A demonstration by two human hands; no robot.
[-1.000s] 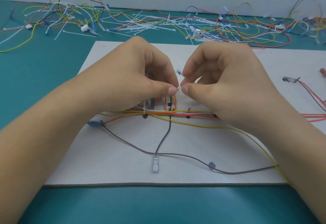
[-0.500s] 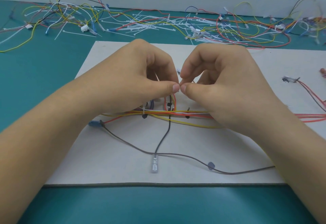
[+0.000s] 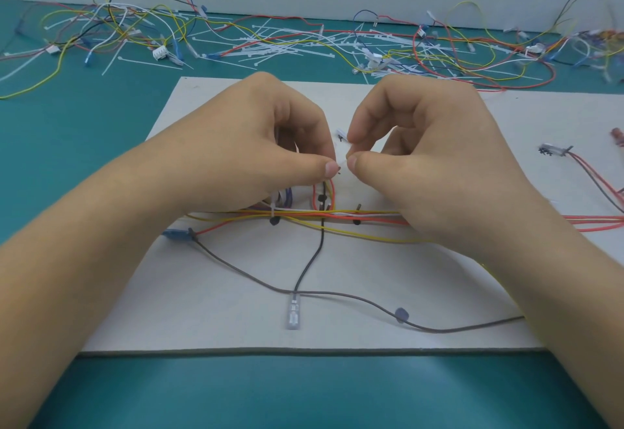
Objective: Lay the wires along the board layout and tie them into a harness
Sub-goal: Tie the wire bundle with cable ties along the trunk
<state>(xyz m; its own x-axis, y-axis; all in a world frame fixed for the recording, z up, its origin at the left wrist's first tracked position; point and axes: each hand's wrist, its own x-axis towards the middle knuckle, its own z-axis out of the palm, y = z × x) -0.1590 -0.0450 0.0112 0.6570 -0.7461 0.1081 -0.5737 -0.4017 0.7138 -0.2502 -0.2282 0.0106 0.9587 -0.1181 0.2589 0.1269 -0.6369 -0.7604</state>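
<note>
A white layout board [image 3: 337, 324] lies on the teal table. Yellow, red and white wires [image 3: 364, 216] run across its middle as a bundle, with a white cable tie [image 3: 272, 209] around them at the left. A black wire [image 3: 309, 259] drops to a clear terminal [image 3: 293, 313], and a grey-brown wire [image 3: 337, 294] curves across the front. My left hand [image 3: 256, 144] and my right hand [image 3: 415, 148] meet above the red and black branch [image 3: 323, 193]. Each pinches an end of a small white cable tie [image 3: 341, 167] between thumb and forefinger.
Loose wires and white cable ties [image 3: 280, 46] are strewn along the back of the table by the wall. A red wire set with a connector [image 3: 557, 150] lies at the board's right edge. A blue terminal [image 3: 175, 234] sits at the left.
The thumbs have drawn slightly apart and the right hand's fingers have lifted a little. The wires on the board have not moved.
</note>
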